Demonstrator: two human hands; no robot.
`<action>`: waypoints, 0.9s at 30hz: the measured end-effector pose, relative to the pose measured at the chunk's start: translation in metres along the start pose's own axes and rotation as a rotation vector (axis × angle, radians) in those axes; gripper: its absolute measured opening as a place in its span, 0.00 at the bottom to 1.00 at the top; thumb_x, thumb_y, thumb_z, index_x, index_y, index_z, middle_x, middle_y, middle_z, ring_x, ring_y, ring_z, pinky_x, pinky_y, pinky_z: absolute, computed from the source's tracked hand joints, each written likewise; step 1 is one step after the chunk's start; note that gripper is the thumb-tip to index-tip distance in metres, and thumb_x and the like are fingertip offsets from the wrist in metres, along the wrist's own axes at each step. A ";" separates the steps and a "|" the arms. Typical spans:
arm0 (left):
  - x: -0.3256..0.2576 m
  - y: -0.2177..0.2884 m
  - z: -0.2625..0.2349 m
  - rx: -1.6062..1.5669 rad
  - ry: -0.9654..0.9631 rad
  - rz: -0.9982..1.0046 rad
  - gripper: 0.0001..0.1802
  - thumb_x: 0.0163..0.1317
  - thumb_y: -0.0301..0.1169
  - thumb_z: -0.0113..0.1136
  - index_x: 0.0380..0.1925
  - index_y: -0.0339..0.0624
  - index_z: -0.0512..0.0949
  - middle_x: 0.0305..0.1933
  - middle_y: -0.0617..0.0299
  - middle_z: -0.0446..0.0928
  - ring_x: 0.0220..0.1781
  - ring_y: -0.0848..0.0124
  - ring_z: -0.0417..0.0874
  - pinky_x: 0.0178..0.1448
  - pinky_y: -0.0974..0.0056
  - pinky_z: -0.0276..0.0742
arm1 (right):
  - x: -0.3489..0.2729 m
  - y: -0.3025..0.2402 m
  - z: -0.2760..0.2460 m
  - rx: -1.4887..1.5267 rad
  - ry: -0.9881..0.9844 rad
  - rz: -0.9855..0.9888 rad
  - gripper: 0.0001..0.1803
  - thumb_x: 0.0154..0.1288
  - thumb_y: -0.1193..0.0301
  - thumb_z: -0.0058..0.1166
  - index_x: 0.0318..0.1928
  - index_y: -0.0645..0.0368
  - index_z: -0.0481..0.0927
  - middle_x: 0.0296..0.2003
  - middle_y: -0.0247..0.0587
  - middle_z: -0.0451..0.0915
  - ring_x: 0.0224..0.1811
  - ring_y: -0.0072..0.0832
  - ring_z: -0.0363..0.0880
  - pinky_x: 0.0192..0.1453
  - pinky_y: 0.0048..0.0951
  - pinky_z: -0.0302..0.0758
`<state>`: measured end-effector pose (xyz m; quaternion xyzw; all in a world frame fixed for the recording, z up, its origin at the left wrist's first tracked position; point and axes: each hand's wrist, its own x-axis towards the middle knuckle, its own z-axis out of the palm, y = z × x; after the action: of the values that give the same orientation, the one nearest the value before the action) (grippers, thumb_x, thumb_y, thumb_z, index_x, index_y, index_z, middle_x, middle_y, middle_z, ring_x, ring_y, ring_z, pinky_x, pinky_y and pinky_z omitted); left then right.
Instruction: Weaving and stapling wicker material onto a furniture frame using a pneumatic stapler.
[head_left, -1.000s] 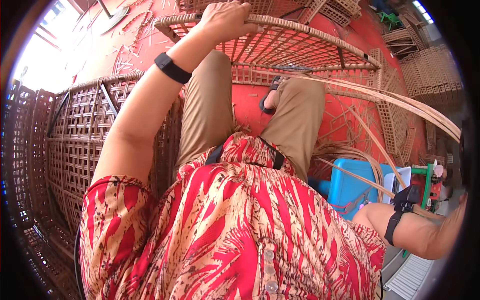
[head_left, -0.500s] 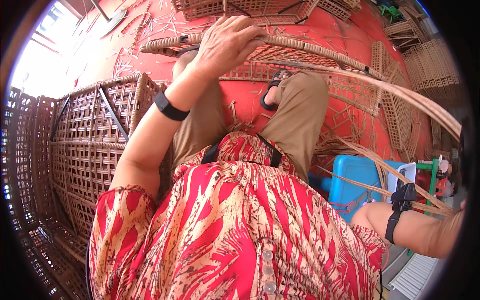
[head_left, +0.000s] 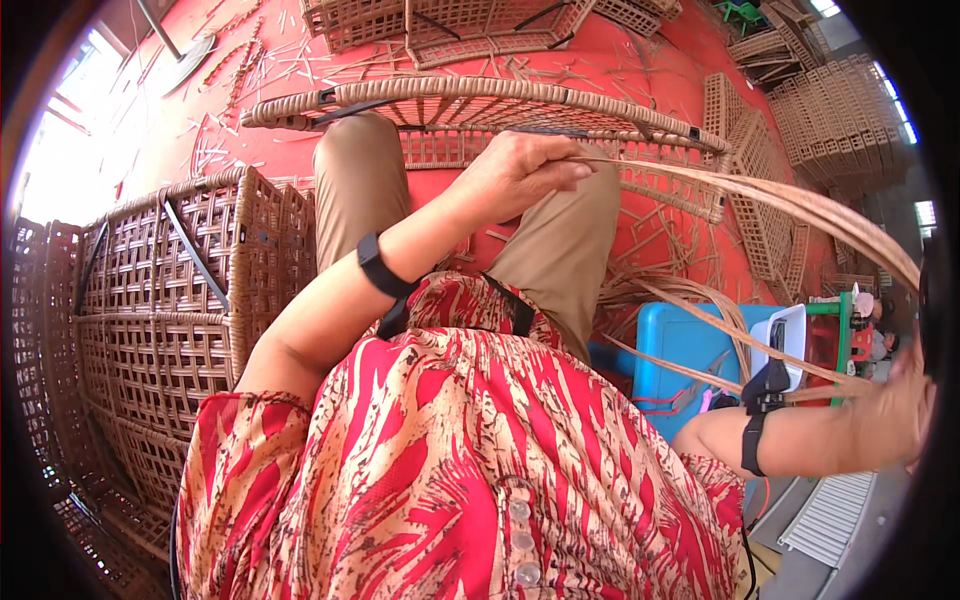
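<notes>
My left hand (head_left: 525, 172) is closed with fingers and thumb pinched on the end of a bundle of tan rattan strands (head_left: 790, 197). From there the strands arc to the right edge of the view. Just beyond this hand, a woven rattan panel (head_left: 470, 90) with a wrapped rim rests against my knees. At the far right my right hand (head_left: 895, 415) is smeared by motion, with its fingers unclear. Strands run up to it, but whether it grips them cannot be seen. A dark band is around each forearm.
A large brown woven basket (head_left: 160, 260) stands to my left. More woven frames (head_left: 475, 45) lie ahead on the red floor (head_left: 650, 85), with rattan scraps about. At my right are a blue stool (head_left: 675, 350), a white container (head_left: 785, 340) and stacked woven pieces (head_left: 835, 115).
My left hand has left the panel's rim, come nearer and to the right, and pinched the strands. My right hand has moved further into view. The panel appears shifted slightly left.
</notes>
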<state>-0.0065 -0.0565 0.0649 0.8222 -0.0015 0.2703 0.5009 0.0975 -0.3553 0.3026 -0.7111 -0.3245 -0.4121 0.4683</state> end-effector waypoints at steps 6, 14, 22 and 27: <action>-0.032 0.038 -0.015 -0.388 0.012 -0.252 0.17 0.81 0.35 0.50 0.49 0.34 0.84 0.26 0.68 0.80 0.25 0.83 0.76 0.33 0.73 0.73 | -0.052 0.038 0.033 -0.531 -0.383 -0.134 0.23 0.64 0.74 0.68 0.60 0.62 0.83 0.56 0.42 0.83 0.61 0.35 0.80 0.68 0.37 0.73; -0.054 0.071 -0.011 -0.333 0.044 -0.279 0.16 0.81 0.37 0.50 0.46 0.36 0.82 0.21 0.70 0.77 0.24 0.85 0.73 0.32 0.74 0.71 | -0.150 -0.001 0.078 0.203 -0.740 0.141 0.13 0.57 0.76 0.72 0.41 0.66 0.83 0.42 0.41 0.82 0.44 0.31 0.82 0.50 0.32 0.78; -0.053 0.077 -0.010 0.261 0.222 0.095 0.06 0.71 0.29 0.56 0.39 0.37 0.77 0.29 0.51 0.76 0.31 0.50 0.82 0.35 0.52 0.77 | -0.138 -0.034 0.076 0.735 -1.369 0.330 0.38 0.58 0.45 0.72 0.58 0.62 0.81 0.53 0.47 0.84 0.46 0.34 0.82 0.49 0.32 0.78; -0.061 0.067 0.002 0.440 0.159 -0.023 0.07 0.71 0.30 0.58 0.39 0.38 0.72 0.28 0.50 0.74 0.32 0.47 0.81 0.34 0.48 0.74 | -0.155 0.003 0.115 1.103 -0.810 0.621 0.53 0.63 0.52 0.69 0.78 0.67 0.57 0.73 0.54 0.66 0.73 0.44 0.71 0.71 0.40 0.73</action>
<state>-0.0760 -0.1075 0.0920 0.8877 0.1061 0.3224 0.3111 0.0632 -0.2605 0.1382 -0.5281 -0.4154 0.2553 0.6953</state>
